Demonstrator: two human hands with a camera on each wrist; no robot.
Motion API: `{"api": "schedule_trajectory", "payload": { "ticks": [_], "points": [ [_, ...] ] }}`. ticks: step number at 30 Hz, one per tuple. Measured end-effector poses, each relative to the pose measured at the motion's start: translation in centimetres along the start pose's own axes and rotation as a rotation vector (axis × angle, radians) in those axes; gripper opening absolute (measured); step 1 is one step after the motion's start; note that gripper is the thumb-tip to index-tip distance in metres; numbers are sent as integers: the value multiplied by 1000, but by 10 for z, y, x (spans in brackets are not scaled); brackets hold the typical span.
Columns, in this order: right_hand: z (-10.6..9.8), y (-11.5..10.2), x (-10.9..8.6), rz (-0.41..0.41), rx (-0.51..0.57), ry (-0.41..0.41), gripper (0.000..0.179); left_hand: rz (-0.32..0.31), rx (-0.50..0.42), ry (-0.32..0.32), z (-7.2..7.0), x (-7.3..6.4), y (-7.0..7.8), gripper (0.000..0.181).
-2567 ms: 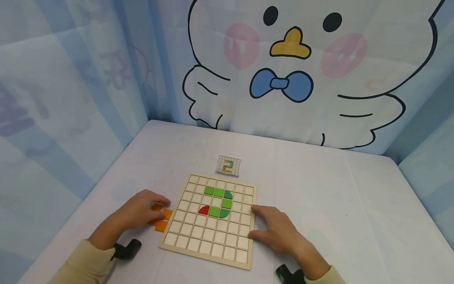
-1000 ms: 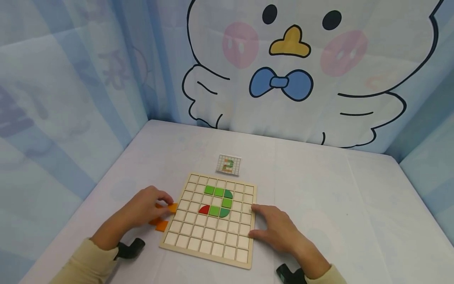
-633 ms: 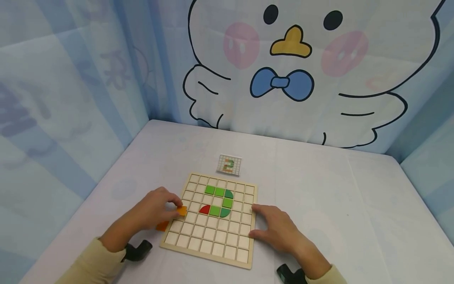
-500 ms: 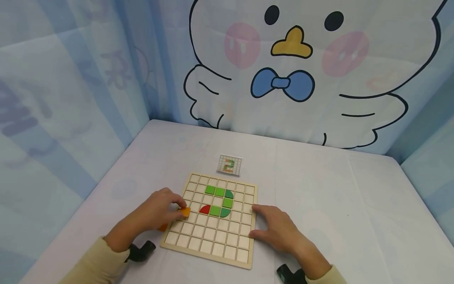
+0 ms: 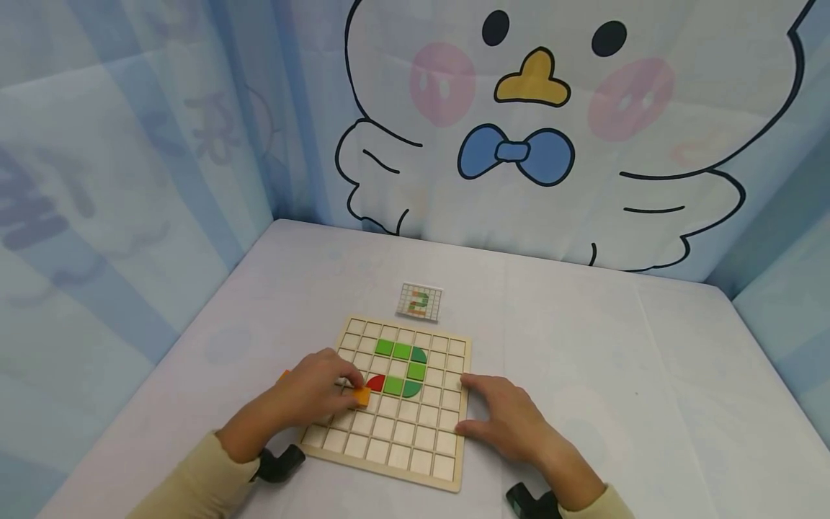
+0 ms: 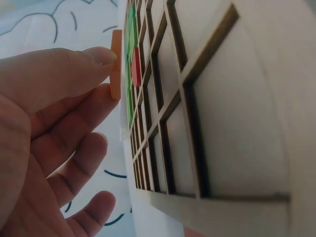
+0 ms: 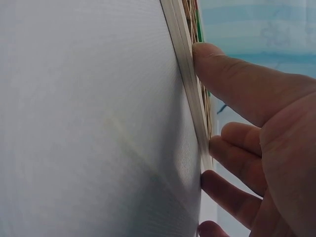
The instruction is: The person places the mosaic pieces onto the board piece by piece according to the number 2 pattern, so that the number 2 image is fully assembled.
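Observation:
My left hand [image 5: 316, 390] pinches an orange square tile [image 5: 362, 397] between thumb and fingers, over the left part of a wooden grid board [image 5: 381, 470]. In the left wrist view the tile [image 6: 115, 74] is seen edge-on, and the other fingers are spread below it. Just beyond the tile lies a red quarter-round piece [image 5: 376, 383] in a cell, beside a green square [image 5: 393, 386]. Dark green quarter-rounds [image 5: 418, 355] and more green squares [image 5: 401, 352] fill other cells. My right hand [image 5: 509, 422] touches the board's right edge with thumb and fingertips.
Behind the board lies a small card [image 5: 419, 301] printed with a grid and a coloured figure. An orange piece [image 5: 284, 375] peeks out behind my left hand, which hides whatever else lies there. A printed curtain [image 5: 519, 209] rises behind the white table [image 5: 616, 346].
My left hand has taken the orange square from the pieces left of the board and carried it rightward over the grid, near the red piece. My right hand has stayed at the board's edge.

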State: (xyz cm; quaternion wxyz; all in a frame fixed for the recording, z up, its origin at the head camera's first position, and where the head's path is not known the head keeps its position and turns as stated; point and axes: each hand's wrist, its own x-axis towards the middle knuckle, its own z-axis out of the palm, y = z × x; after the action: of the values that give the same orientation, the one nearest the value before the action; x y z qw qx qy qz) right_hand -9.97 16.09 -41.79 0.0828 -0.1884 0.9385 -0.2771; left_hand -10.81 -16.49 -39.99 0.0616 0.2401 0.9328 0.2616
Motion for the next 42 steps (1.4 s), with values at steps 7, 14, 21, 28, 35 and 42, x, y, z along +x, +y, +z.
{"api": "schedule_trajectory", "payload": {
  "ticks": [7,14,21,28,35,42],
  "points": [
    [0,0,-1,0,4,3,68,52,38,9,4,2,2,11],
    [1,0,-1,-8,4,6,68,38,50,-6,4,3,6,11],
    [1,0,-1,-14,-4,8,69,21,36,-14,6,3,6,12],
    [1,0,-1,-21,-5,12,69,-2,27,-19,9,5,7,12],
    [0,0,-1,-17,-6,9,68,7,27,-25,9,5,10,11],
    [1,2,-1,-20,-10,11,69,3,42,-26,13,7,10,11]
  ]
}}
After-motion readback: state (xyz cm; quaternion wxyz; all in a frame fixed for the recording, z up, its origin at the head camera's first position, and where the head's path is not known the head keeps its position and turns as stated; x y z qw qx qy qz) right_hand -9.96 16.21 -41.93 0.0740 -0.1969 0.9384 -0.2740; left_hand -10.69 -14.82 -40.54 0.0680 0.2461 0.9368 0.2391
